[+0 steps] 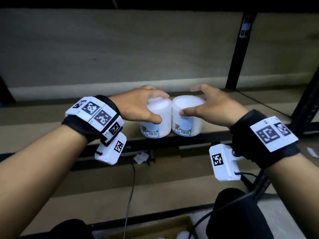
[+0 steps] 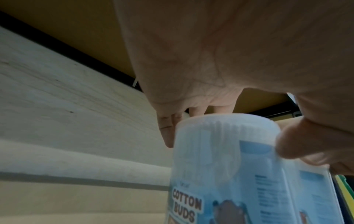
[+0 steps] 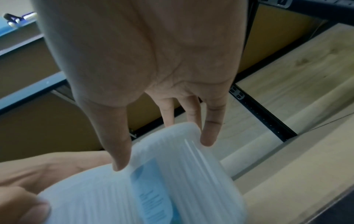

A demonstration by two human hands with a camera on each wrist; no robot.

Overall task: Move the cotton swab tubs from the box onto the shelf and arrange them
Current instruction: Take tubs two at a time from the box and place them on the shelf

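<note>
Both forearms reach in; left hand [image 1: 138, 106] grips the left tub [image 1: 156, 118], right hand [image 1: 207, 104] the right tub [image 1: 187, 116] (tubs touching) near the shelf [image 1: 224, 123] edge, where uneven release could tip one off

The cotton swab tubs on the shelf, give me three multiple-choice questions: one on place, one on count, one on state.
1. Where do the tubs stand?
A. On the shelf, side by side
B. In the box
C. Stacked on the floor

2. How many tubs are on the shelf?
A. One
B. Two
C. Four

3. What is the left hand doing?
A. Hanging idle
B. Gripping the left tub
C. Pressing flat on the shelf

Answers: 1 A, the left tub and the right tub stand upright next to each other. 2 B, the head view shows two. 3 B, thumb and fingers wrap it; the right hand holds the other.
</note>
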